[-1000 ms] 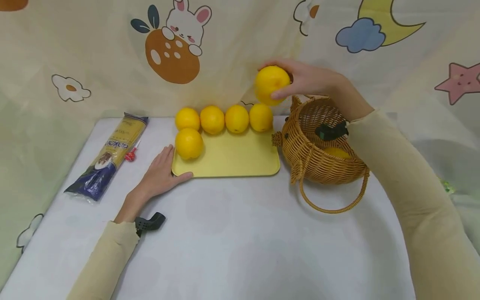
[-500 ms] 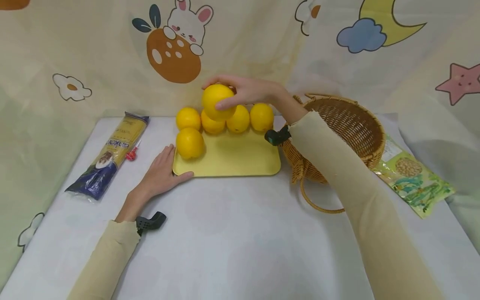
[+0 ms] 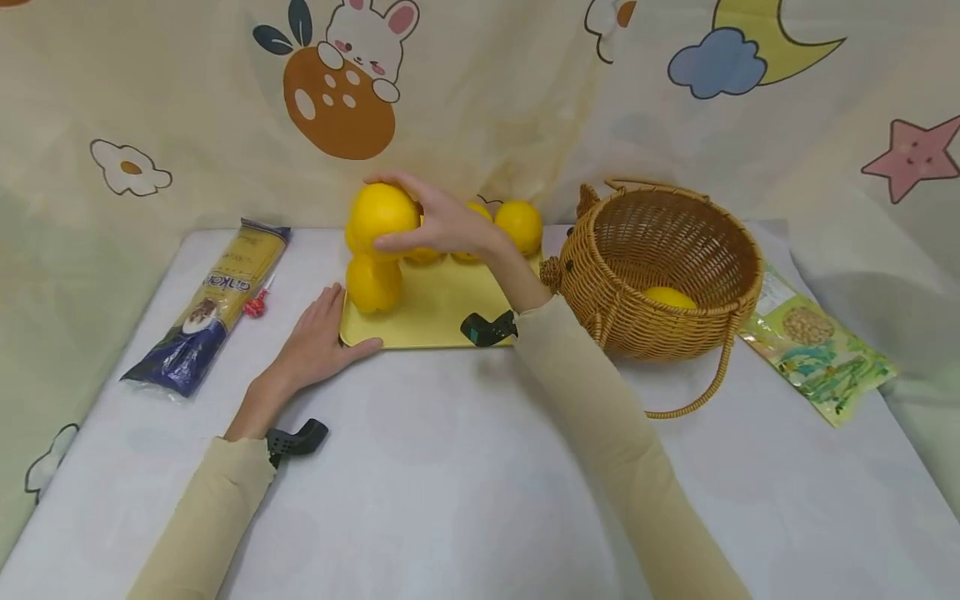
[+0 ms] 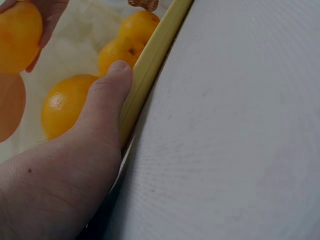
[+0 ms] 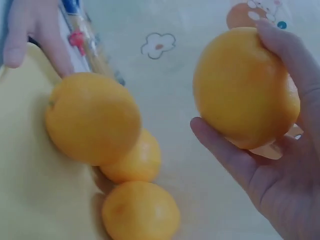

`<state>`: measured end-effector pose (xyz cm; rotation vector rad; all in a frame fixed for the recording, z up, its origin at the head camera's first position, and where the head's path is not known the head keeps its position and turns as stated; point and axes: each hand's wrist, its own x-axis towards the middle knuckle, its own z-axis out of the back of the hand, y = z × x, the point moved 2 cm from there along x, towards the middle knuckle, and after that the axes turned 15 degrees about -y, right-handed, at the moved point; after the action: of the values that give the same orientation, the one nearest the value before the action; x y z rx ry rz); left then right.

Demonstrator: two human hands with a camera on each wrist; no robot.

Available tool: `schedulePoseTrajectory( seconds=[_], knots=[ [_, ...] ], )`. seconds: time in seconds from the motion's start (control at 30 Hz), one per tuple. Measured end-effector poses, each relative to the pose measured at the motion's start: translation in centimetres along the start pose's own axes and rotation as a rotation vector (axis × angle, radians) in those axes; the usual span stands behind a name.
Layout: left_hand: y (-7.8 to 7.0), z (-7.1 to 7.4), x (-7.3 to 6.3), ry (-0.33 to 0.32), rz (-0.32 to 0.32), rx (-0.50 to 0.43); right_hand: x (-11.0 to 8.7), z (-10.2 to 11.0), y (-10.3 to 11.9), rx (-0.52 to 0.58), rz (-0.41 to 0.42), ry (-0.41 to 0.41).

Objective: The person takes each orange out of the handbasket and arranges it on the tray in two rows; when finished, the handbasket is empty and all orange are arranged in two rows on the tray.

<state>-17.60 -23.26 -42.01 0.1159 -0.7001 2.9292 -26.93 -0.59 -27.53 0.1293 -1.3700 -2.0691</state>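
Note:
My right hand grips an orange, thumb on the near side and fingers over the far side. The right wrist view shows this orange held up apart from the other oranges. Below it, one orange sits at the left of the yellow tray. Along the tray's back edge stands a row of oranges, partly hidden by my right hand and the held orange. My left hand rests at the tray's front left corner, fingers straight along the side, thumb over the front rim.
Right of the tray stands a wicker basket with an orange inside and its handle hanging forward. A green snack bag lies beyond it. On the left lie a blue and gold packet and a red-wrapped candy.
My right hand has carried the orange left, from near the basket, across the back row to above the tray's left end. The left hand has stayed at the tray corner.

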Motion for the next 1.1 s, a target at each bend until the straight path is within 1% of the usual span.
schedulePoseTrajectory(
  seconds=[0.07, 0.13, 0.23, 0.37, 0.53, 0.67, 0.77, 0.83, 0.93, 1.1],
  knots=[
    [0.0, 0.1, 0.0, 0.0, 0.005, 0.001, -0.4, -0.5, -0.5, 0.026, 0.001, -0.041],
    [0.0, 0.1, 0.0, 0.008, 0.012, 0.008, -0.9, -0.7, -1.3, 0.035, -0.002, -0.063],
    [-0.1, 0.1, 0.0, 0.012, 0.009, 0.01, -1.7, -0.9, -2.9, -0.007, -0.004, -0.094],
    [-0.3, 0.1, 0.1, 0.003, -0.007, 0.006, -2.7, -1.6, -5.0, -0.057, -0.008, -0.108],
    [-0.4, -0.1, 0.2, -0.036, -0.049, -0.013, -3.6, -3.2, -6.8, -0.024, -0.06, -0.15],
    [-0.5, -0.1, 0.3, -0.081, -0.083, -0.031, -3.9, -4.4, -7.1, -0.021, -0.068, -0.228],
    [-0.6, 0.0, 0.3, -0.096, -0.094, -0.034, -3.9, -5.2, -7.2, -0.071, -0.092, -0.296],
    [-0.6, 0.1, 0.3, -0.093, -0.091, -0.031, -4.0, -5.6, -7.3, -0.127, -0.117, -0.327],
    [-0.5, 0.2, 0.2, -0.077, -0.079, -0.027, -4.2, -6.2, -7.5, -0.205, -0.159, -0.358],
    [-0.4, 0.2, 0.2, -0.049, -0.055, -0.015, -4.5, -7.0, -7.3, -0.323, -0.196, -0.399]
  ],
)
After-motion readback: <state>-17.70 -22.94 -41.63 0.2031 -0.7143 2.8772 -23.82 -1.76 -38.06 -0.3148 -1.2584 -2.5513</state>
